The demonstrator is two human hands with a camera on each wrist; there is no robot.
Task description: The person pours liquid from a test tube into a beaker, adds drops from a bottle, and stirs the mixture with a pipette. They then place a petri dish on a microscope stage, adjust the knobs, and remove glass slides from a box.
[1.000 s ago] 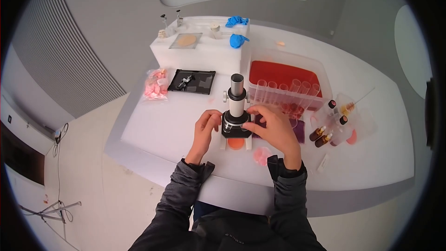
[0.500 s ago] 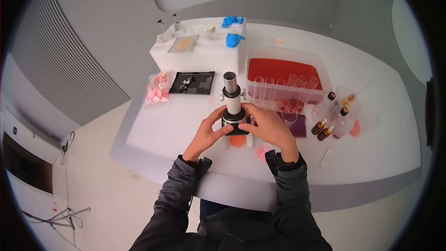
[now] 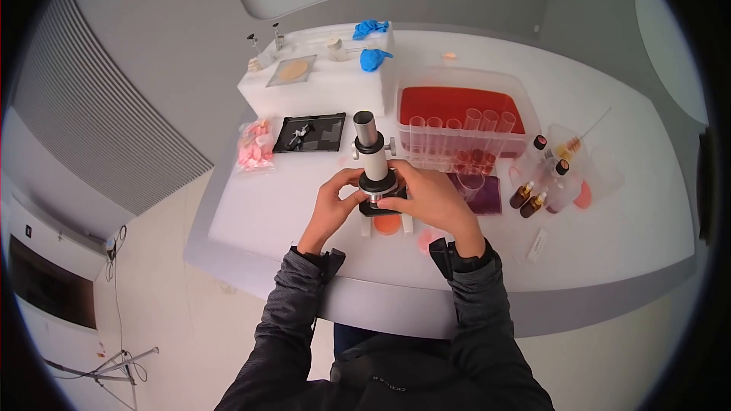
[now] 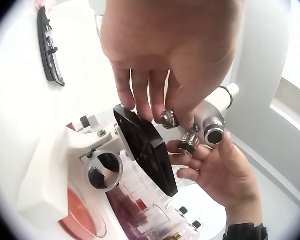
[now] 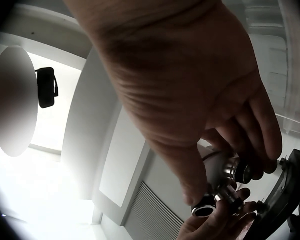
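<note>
A white and black microscope (image 3: 372, 161) stands upright near the table's front, between both hands. My left hand (image 3: 329, 202) holds the revolving nosepiece from the left, its thumb at the front. From the other side my right hand (image 3: 434, 196) grips the same part, thumb near an objective lens (image 5: 204, 207). Several metal objectives, one (image 4: 214, 132) facing the left wrist camera, stick out above the black stage (image 4: 144, 150). Below the stage sit a round mirror (image 4: 105, 171) and an orange-red dish (image 3: 387, 224).
Behind on the right, test tubes (image 3: 453, 133) stand before a clear bin (image 3: 525, 110) of red liquid. Dropper bottles (image 3: 527, 200) and a purple pad (image 3: 487, 196) are at the right. A black tray (image 3: 311, 134), pink bag (image 3: 256, 144) and white foam block (image 3: 312, 95) lie at the left.
Both hands have come in from the microscope's sides and closed round its nosepiece, thumbs in front. The microscope appears slightly farther left in the head view, as do the surroundings.
</note>
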